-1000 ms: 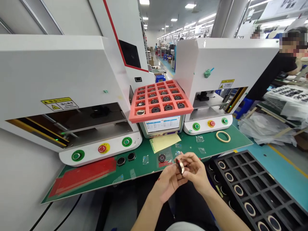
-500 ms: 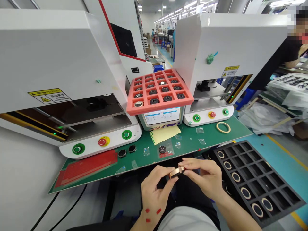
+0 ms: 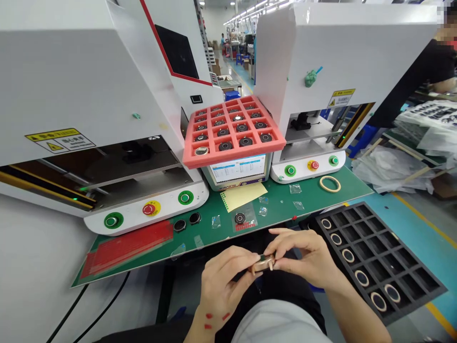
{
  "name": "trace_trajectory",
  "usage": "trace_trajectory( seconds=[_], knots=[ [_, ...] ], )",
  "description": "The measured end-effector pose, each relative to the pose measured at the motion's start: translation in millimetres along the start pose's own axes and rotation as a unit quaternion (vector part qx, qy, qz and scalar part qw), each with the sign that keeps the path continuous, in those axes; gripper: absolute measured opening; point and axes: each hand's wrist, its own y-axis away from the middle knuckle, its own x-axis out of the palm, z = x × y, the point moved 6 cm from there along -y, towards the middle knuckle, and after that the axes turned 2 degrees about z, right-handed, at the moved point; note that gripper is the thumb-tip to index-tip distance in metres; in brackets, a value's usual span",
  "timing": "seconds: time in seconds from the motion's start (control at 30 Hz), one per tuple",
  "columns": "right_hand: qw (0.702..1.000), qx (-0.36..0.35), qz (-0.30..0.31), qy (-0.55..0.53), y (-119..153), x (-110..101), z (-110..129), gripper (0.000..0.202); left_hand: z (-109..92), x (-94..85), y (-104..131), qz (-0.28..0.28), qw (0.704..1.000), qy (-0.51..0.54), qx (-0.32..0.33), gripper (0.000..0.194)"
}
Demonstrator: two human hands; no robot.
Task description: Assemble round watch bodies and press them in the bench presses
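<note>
Between both hands, above my lap, is a gold-rimmed watch case (image 3: 264,263) with small lugs, held edge-on so its face is hard to see. My left hand (image 3: 226,276) pinches its left side between thumb and fingers, and several small red stickers (image 3: 209,316) are on that wrist. My right hand (image 3: 302,252) pinches the right side of the case. Beyond the hands, a round black watch part (image 3: 240,218) lies on a clear bag with red strips on the green table (image 3: 210,243). Two dark round watch parts (image 3: 179,225) lie farther left.
A pink foam tray (image 3: 233,155) of round parts rests on top of a monitor (image 3: 237,171). White press machines (image 3: 314,62) stand on both sides. At right is a black compartment tray (image 3: 383,252) holding gold-ringed parts. Red sheets (image 3: 132,247) and a tape ring (image 3: 330,184) lie on the table.
The watch case has turned between my fingers, so its lugs now show toward me. My left hand has shifted slightly left. The view has shifted a little.
</note>
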Motion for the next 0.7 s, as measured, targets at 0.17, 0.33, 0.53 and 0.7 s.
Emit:
trace_trajectory(
  seconds=[0.17, 0.33, 0.53, 0.7],
  knots=[
    [1.0, 0.008, 0.019, -0.003, 0.9, -1.3, -0.4, 0.009, 1.9, 1.8, 0.4, 0.009, 1.0, 0.014, 0.0, 0.027],
    [1.0, -0.028, -0.008, -0.006, 4.9, 0.8, -3.4, 0.009, 1.8, 1.3, 1.4, 0.0, 1.0, 0.026, 0.006, 0.029],
    [0.995, -0.08, -0.056, 0.029, 8.1, 0.0, 1.6, 0.017, 3.6, 1.4, 2.0, -0.002, 1.0, 0.027, 0.004, 0.033],
    [0.992, -0.086, -0.085, 0.048, 8.9, -0.8, 2.4, 0.018, 4.8, 1.9, 2.6, -0.009, 1.0, 0.015, 0.005, 0.031]
  ],
)
